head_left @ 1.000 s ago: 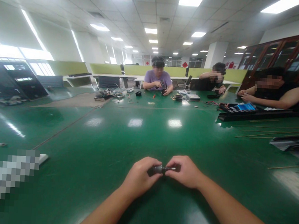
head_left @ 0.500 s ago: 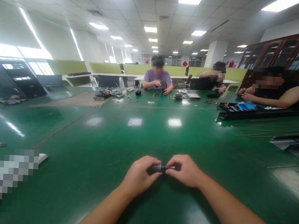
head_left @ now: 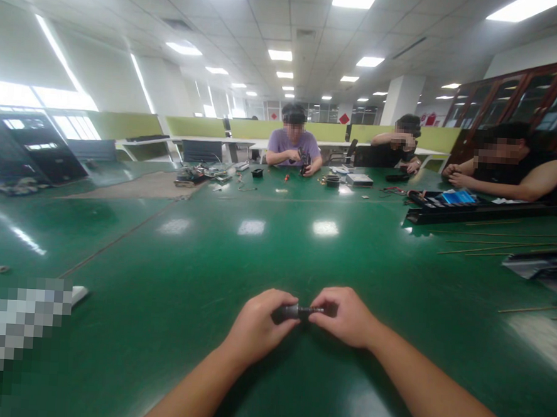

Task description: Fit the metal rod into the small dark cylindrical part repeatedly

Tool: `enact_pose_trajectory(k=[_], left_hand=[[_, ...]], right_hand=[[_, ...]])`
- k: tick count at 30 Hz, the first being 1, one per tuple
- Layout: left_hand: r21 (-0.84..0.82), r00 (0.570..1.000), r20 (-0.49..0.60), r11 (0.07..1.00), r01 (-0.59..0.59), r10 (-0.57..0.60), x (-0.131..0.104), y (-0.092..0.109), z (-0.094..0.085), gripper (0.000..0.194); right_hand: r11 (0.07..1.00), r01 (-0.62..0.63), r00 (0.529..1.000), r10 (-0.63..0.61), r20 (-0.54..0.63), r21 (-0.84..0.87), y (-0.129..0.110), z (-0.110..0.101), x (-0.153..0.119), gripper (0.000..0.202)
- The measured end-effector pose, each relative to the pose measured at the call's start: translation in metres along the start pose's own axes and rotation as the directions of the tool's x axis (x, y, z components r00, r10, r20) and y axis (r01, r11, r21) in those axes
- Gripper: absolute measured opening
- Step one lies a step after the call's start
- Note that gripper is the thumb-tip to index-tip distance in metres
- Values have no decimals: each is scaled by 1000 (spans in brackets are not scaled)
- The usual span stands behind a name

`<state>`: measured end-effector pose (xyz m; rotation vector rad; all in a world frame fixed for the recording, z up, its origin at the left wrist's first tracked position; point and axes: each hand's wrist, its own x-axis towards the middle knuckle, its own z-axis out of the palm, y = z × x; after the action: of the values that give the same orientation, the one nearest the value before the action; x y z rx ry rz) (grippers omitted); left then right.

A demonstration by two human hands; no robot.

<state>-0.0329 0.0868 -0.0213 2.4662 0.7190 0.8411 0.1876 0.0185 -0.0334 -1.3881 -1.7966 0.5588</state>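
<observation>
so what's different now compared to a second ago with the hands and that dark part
Very little. The left hand and the dark cylindrical part it grips have shifted slightly left, so the gap to the right hand looks a touch wider. Nothing was visibly taken up or let go. The right hand stays at the part's thin end, and the black channel lies where it was.

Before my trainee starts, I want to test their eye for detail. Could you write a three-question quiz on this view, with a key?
1. Which of the wearer's hands is at the thicker grey end of the small cylindrical piece?
2. True or false: the person in purple across the table has their hands at a dark object.
3. What colour is the tabletop around the wearer's hands? A) red B) orange C) green

Key: 1. The left hand. 2. True. 3. C.
</observation>
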Motion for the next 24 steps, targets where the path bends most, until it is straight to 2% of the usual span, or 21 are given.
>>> enact_pose_trajectory(k=[24], left_hand=[[25,1000,-14,1000,-14,15,2,-3,-3,25]], right_hand=[[999,-7,1000,7,-5,-31,0,-3,2,7]])
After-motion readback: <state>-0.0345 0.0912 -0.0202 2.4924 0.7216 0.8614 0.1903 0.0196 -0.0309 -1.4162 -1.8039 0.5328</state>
